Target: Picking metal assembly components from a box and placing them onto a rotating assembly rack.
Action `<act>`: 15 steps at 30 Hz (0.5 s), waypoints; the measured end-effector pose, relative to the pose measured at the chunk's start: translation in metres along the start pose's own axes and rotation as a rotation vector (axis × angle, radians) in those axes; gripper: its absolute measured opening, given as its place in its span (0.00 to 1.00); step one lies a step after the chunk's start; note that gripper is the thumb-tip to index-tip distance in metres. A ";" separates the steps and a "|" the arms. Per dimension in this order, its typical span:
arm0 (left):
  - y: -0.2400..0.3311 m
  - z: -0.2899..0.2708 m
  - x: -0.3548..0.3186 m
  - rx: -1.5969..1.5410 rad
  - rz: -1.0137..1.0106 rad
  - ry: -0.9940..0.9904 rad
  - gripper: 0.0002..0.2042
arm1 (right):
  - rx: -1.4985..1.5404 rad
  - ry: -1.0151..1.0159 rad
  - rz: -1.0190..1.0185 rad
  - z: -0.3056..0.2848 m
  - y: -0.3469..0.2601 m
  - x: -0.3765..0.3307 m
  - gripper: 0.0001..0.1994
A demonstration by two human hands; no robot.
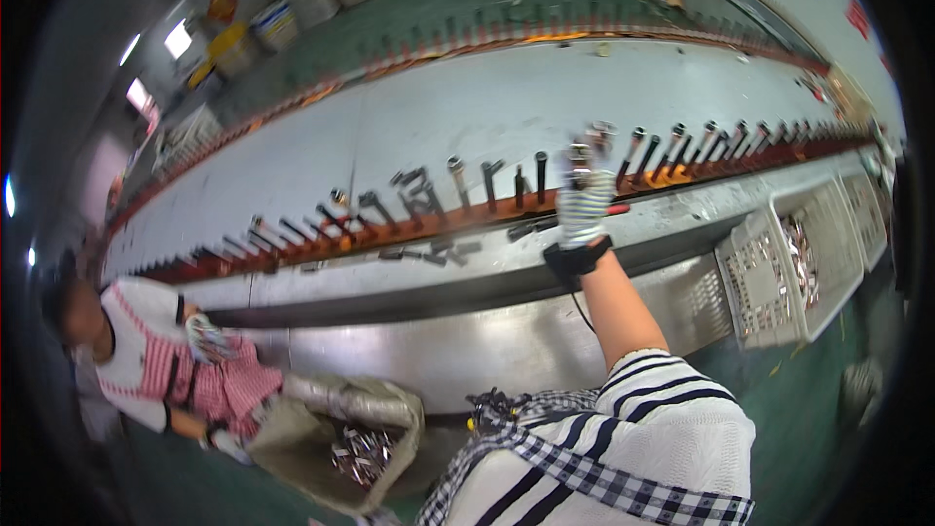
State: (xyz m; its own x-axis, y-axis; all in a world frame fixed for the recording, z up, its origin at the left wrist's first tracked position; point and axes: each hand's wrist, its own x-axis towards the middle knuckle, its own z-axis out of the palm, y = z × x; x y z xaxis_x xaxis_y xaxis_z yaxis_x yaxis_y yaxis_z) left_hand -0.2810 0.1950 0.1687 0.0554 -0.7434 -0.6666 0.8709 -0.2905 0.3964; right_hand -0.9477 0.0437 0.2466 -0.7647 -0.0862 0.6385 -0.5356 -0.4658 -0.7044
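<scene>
My right hand [584, 203], in a striped work glove with a black wrist strap, is stretched out to the orange peg rail [409, 224] that runs along the long grey conveyor. Its fingers close around a small metal tube part [580, 154], held upright at the rail, with another shiny part [603, 131] just above the fingertips. Dark pegs carrying similar metal parts [458, 180] stand in a row to both sides of the hand. A few loose parts [429, 251] lie on the steel ledge below the rail. My left hand is out of view.
A white perforated crate [755, 282] with metal parts stands at the right, another one beyond it. At the lower left a co-worker in a red striped apron [156, 360] bends over an open sack of metal parts [360, 453]. Bins and crates stand on the green floor beyond the line.
</scene>
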 end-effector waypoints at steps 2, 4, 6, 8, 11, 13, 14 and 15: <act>0.018 -0.052 0.015 0.170 0.185 -0.113 0.10 | 0.388 0.339 0.205 -0.010 0.020 -0.011 0.22; 0.015 -0.076 0.048 0.163 0.355 -0.110 0.11 | -0.227 0.193 0.112 -0.032 0.021 -0.011 0.19; 0.003 -0.028 0.048 -0.025 0.332 0.084 0.11 | 0.278 0.175 0.300 -0.044 0.056 -0.004 0.29; -0.005 -0.006 0.031 -0.041 0.421 0.113 0.11 | 0.620 0.204 0.402 -0.049 0.098 -0.003 0.34; -0.015 -0.002 0.045 -0.142 0.376 0.024 0.12 | -0.408 -0.305 -0.264 -0.135 0.244 0.027 0.31; -0.019 -0.014 0.035 -0.182 0.383 0.102 0.11 | -0.702 -0.347 -0.143 -0.094 0.232 0.002 0.23; -0.022 -0.019 0.030 -0.184 0.420 0.094 0.11 | -1.044 -0.400 -0.034 -0.075 0.206 -0.001 0.17; -0.023 -0.027 0.023 -0.188 0.453 0.095 0.11 | -0.596 -0.249 0.180 -0.037 0.150 -0.005 0.17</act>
State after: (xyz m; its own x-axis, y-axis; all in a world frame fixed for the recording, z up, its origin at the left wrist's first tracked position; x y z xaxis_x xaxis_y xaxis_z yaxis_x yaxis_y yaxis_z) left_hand -0.2867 0.2005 0.1274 0.4853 -0.7088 -0.5120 0.8216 0.1693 0.5444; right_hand -1.0370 0.0067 0.1264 -0.7935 -0.3505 0.4975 -0.5684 0.1348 -0.8116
